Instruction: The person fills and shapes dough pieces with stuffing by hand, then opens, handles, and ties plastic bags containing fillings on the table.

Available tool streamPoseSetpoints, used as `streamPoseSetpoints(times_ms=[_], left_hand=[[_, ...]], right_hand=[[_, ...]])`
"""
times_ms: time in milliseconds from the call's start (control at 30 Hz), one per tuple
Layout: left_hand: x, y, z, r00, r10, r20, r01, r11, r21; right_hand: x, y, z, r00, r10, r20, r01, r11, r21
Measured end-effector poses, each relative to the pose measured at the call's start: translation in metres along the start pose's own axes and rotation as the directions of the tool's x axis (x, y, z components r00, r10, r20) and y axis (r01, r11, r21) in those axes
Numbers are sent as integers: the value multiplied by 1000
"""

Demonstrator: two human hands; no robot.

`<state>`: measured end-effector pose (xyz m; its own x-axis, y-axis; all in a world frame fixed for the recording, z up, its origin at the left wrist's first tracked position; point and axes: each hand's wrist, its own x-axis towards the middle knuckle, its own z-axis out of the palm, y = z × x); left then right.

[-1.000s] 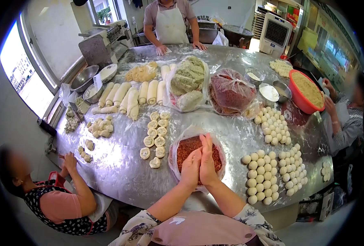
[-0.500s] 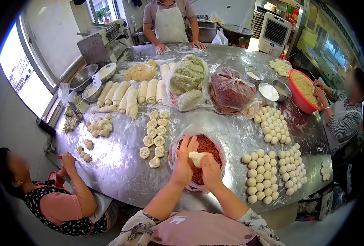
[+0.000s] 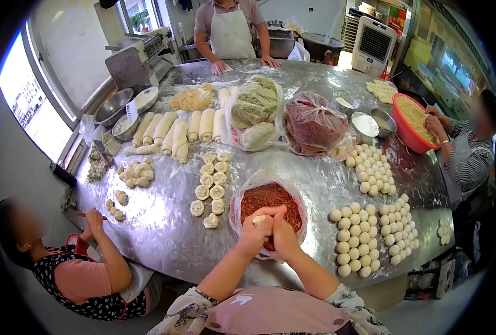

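Note:
My left hand (image 3: 252, 235) is curled around a small piece of dough (image 3: 259, 221), whose pale top shows between the fingers. Against it presses my right hand (image 3: 285, 237), its fingers closed at the same piece; part of the grip is hidden. Both hands are above the near part of a plastic-lined bowl of reddish-brown crumbly filling (image 3: 270, 196). Left of the bowl, flattened dough pieces (image 3: 207, 180) lie in two rows.
Round dough balls (image 3: 355, 240) stand in groups on the right of the metal table (image 3: 164, 234). Dough rolls (image 3: 164, 127) and bagged fillings (image 3: 316, 123) lie farther back. Co-workers are at the left, far side and right, one at a red basin (image 3: 402, 124).
My left fingers, stretched upward before, have folded down around the dough. My right hand has closed in against them, and both hands sit slightly lower, hiding most of the dough.

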<state>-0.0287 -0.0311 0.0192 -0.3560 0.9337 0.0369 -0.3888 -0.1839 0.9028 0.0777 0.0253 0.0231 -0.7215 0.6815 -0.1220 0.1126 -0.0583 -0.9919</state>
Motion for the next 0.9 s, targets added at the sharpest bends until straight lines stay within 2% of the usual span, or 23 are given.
streamPoseSetpoints(times_ms=[33,67,100,133,200,233,333,367,400,467,500,567,667,700,800,900], left_hand=[[3,-7,-5,998,53,46,-56,997,54],[5,-9,-6,1000,27,-3,-27,998,57],[5,-11,-8,999,0,-53,3,998,58],[5,-12,-8,994,-26,-104,32,998,58],[7,-6,6,990,126,-58,-135,971,-199],[7,-1,12,978,204,-50,-209,922,-326],[1,15,15,997,72,9,-71,993,-95],[0,8,0,990,-134,35,133,991,15],[2,-5,-7,994,-112,13,111,994,20],[6,-22,-16,997,-71,-33,72,997,31],[5,-17,-15,997,-35,-65,50,967,249],[2,-4,-12,994,52,-100,24,770,638],[4,-12,-12,982,183,42,-138,552,822],[1,-4,-2,996,72,-54,-3,628,779],[0,-7,1,983,170,75,-165,616,770],[-5,8,8,995,88,50,-98,716,692]], right_hand=[[2,8,4,995,-83,-47,83,997,8],[2,11,7,982,-164,-94,165,986,13],[1,1,8,965,-228,-132,218,972,-86],[0,2,7,975,-189,-116,181,981,-75],[0,4,1,990,-114,-86,110,992,-55],[-3,-8,-2,1000,-6,-16,8,989,147],[-2,-14,-3,993,107,39,-112,984,142],[-1,-5,-2,997,72,36,-76,990,122],[1,1,-3,1000,8,-27,-9,998,-58],[1,9,-10,983,-146,-112,87,906,-414],[-1,2,-14,972,-171,-162,86,897,-434],[-7,-26,-20,941,-222,-256,79,877,-474],[-8,-44,-24,822,-568,-33,455,690,-563],[-9,-40,-22,855,-518,0,415,686,-597],[-10,-28,-21,880,-475,8,401,733,-550],[-13,-32,-23,906,-424,0,361,772,-523]])
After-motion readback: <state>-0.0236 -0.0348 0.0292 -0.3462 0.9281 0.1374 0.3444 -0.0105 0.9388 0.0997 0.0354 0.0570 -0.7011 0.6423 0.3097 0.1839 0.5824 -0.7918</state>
